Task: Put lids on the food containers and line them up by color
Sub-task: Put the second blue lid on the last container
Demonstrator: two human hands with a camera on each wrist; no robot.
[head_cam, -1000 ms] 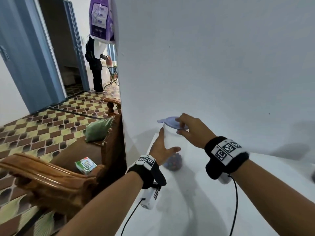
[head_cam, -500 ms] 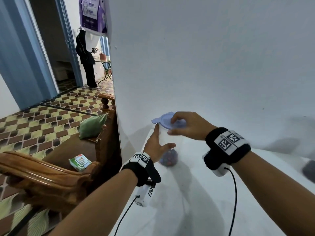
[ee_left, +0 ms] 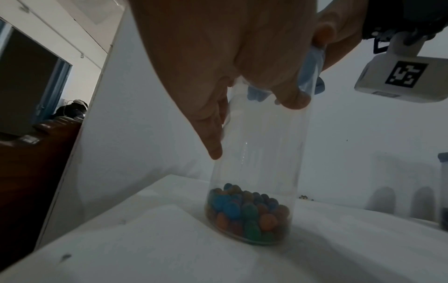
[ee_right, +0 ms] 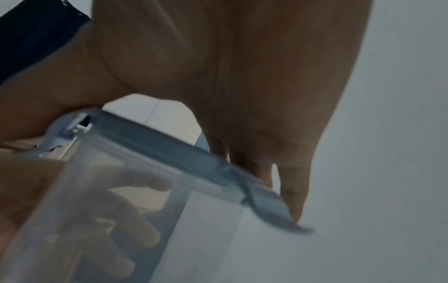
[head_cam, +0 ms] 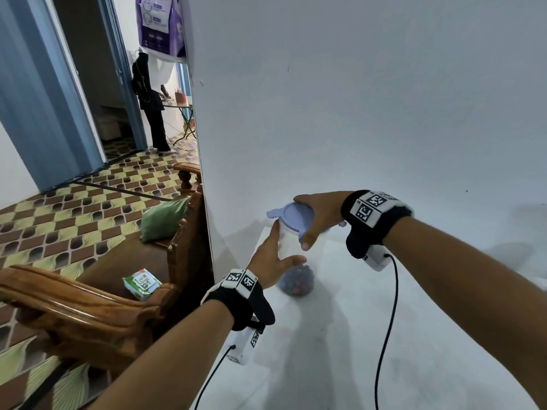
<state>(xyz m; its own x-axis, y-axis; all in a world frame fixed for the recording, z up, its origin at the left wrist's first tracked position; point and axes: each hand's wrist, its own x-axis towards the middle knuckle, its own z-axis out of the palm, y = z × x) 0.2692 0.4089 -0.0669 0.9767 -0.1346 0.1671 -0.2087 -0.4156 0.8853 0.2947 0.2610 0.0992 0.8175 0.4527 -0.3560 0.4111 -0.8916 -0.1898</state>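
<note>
A tall clear container [head_cam: 288,242] with colourful candies [head_cam: 297,282] in its bottom stands on the white table [head_cam: 355,335] near the far left corner. My left hand [head_cam: 272,258] grips its upper body, thumb across the front; the fingers show through the wall in the right wrist view as the left hand [ee_right: 126,210]. A pale blue lid [head_cam: 296,216] with clip tabs lies on the mouth. My right hand [head_cam: 321,214] spans it from above, thumb down over the near rim. The lid [ee_right: 164,147] looks slightly tilted on the container [ee_right: 97,220]. The clips stick out unfastened.
The white wall [head_cam: 355,113] rises right behind the container. The table's left edge drops to a wooden armchair [head_cam: 88,309] with a green cushion [head_cam: 162,218]. Another dark container [ee_left: 443,191] stands at the right. A person [head_cam: 151,108] stands far off past the doorway.
The lid has come down from a tilted hold above the mouth to lie on the container. My right hand has spread over it. The left hand keeps its grip.
</note>
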